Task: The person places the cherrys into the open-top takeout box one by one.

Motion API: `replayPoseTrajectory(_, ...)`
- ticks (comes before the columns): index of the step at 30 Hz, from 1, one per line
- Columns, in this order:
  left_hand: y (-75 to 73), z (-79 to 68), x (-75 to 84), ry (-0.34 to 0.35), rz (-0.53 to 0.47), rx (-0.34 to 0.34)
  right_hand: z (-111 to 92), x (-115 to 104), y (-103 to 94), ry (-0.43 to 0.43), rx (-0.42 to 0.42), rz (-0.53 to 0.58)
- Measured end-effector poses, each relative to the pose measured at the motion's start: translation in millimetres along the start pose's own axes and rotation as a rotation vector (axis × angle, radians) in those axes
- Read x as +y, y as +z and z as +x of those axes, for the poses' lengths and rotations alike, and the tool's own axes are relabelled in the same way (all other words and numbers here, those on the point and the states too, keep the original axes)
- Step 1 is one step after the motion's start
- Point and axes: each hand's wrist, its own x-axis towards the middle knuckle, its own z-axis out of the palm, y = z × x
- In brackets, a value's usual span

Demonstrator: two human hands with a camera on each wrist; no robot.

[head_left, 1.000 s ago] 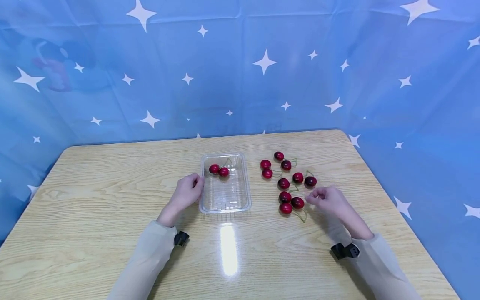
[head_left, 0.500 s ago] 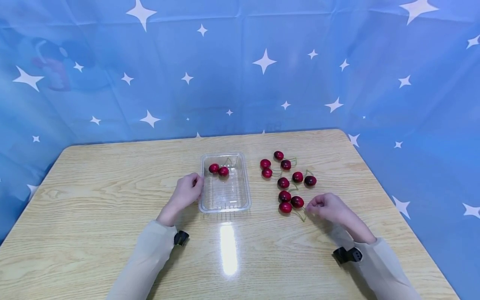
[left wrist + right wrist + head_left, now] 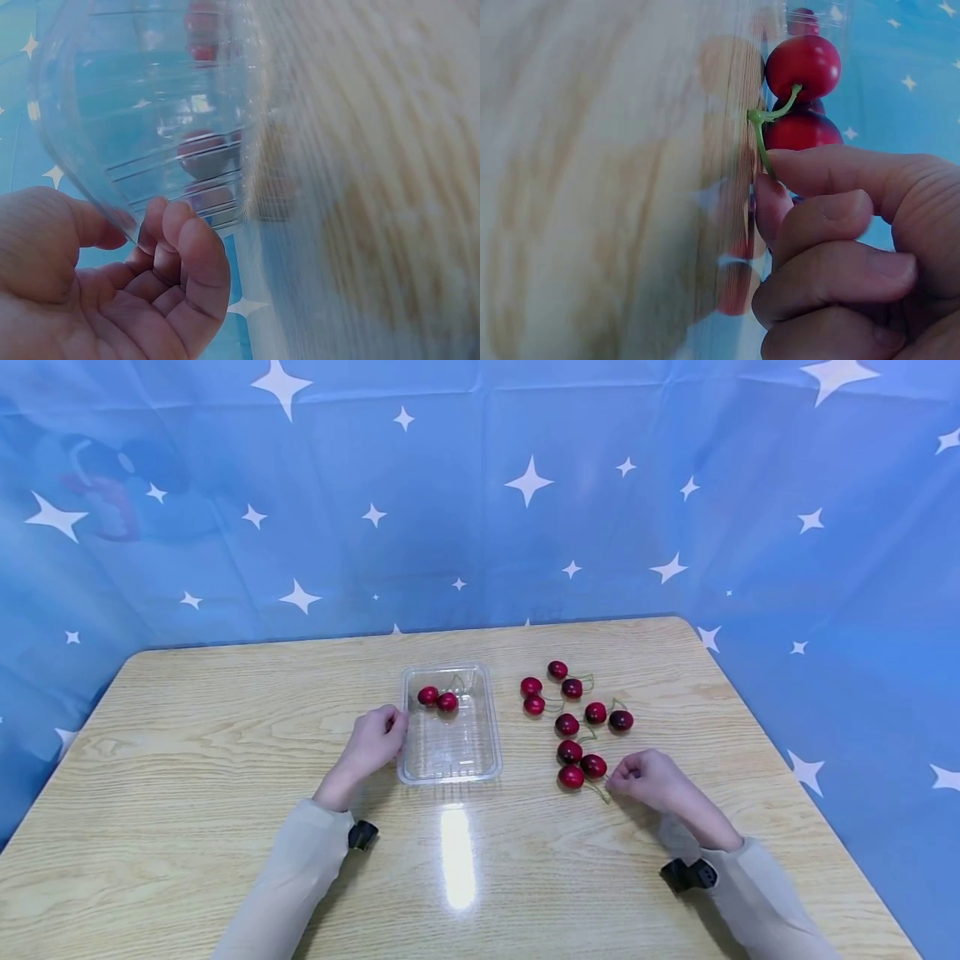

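A clear plastic box stands on the table with two red cherries joined by a stem near its far end. My left hand pinches the box's left rim, thumb on one side and curled fingers on the other in the left wrist view. To the right of the box lie several dark red cherries with green stems. My right hand is beside the nearest cherries. In the right wrist view its thumb and index finger pinch the green cherry stem; the attached red cherry rests on the table.
The wooden table ends at a blue cloth with white stars behind it. More cherries lie farther back on the right. A light reflection shows on the tabletop in front of the box.
My right hand has moved down and slightly left, from beside the cherries to the nearest stem, and now pinches it. The left hand and the box have stayed put.
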Motion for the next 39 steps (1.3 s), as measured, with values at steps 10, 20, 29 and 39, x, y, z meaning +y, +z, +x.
replayPoseTrajectory(10,0.2,0.5,0.2,-0.004,-0.001,-0.003,-2.7,1.4,-3.9,0.084,-0.01,0.221)
replayPoseTrajectory(20,1.6,1.4,-2.0,0.003,0.017,0.008,-3.4,6.2,-4.8,0.089,0.014,0.389)
replayPoseTrajectory(29,1.5,1.0,-1.7,-0.002,0.004,-0.001,-5.7,6.3,-4.1,0.103,0.032,0.475)
replayPoseTrajectory(39,0.8,0.7,-1.6,-0.004,0.004,0.004,-8.1,7.2,-3.8,0.101,0.083,0.525)
